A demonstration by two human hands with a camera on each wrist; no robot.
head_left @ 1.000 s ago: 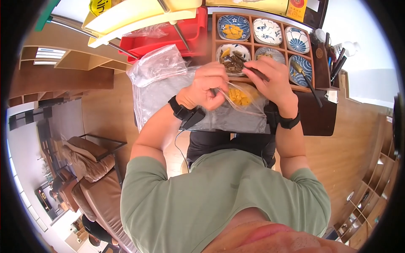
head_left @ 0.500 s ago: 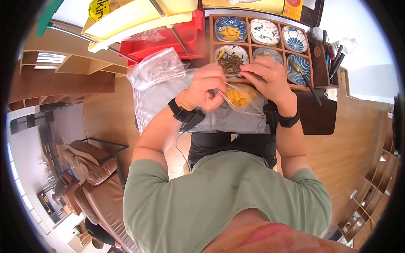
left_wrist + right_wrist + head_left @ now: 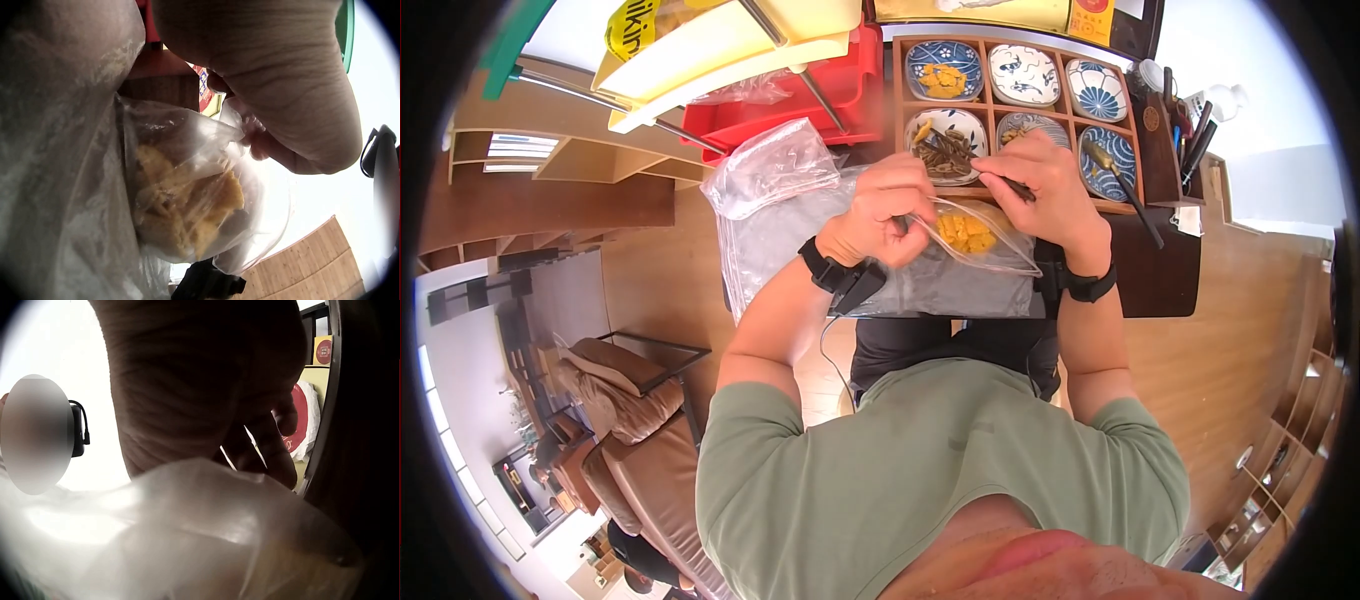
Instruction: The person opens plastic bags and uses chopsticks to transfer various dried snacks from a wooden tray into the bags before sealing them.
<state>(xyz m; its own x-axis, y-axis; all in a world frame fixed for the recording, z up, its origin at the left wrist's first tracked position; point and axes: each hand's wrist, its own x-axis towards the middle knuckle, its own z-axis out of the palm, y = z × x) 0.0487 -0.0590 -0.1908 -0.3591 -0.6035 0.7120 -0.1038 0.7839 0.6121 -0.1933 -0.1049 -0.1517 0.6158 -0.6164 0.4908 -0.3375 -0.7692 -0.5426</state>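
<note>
My left hand (image 3: 880, 210) pinches the rim of a clear plastic bag (image 3: 1000, 262), whose mouth gapes toward the right. Yellow-orange pieces (image 3: 965, 233) lie inside; the left wrist view shows these chunks (image 3: 187, 209) through the film below my palm. My right hand (image 3: 1050, 190) grips a slim dark utensil (image 3: 1022, 190), its working end mostly covered by my fingers. Those fingertips are at the right side of a white patterned dish (image 3: 922, 165) full of brown strips (image 3: 948, 152) with a yellow piece among them. In the right wrist view, film (image 3: 187, 531) spreads below my hand.
A wooden compartment box (image 3: 990, 108) holds several patterned dishes; a brass-coloured utensil with a dark handle (image 3: 1138, 212) lies across the blue one at right. Clear plastic bags (image 3: 775, 165) lie at left, before a red bin (image 3: 865, 85). Pens (image 3: 1200, 140) stand at right.
My right hand has shifted slightly right relative to the dish, and the utensil in it has tilted. The brown strips lie differently. My left hand keeps its grip on the bag.
</note>
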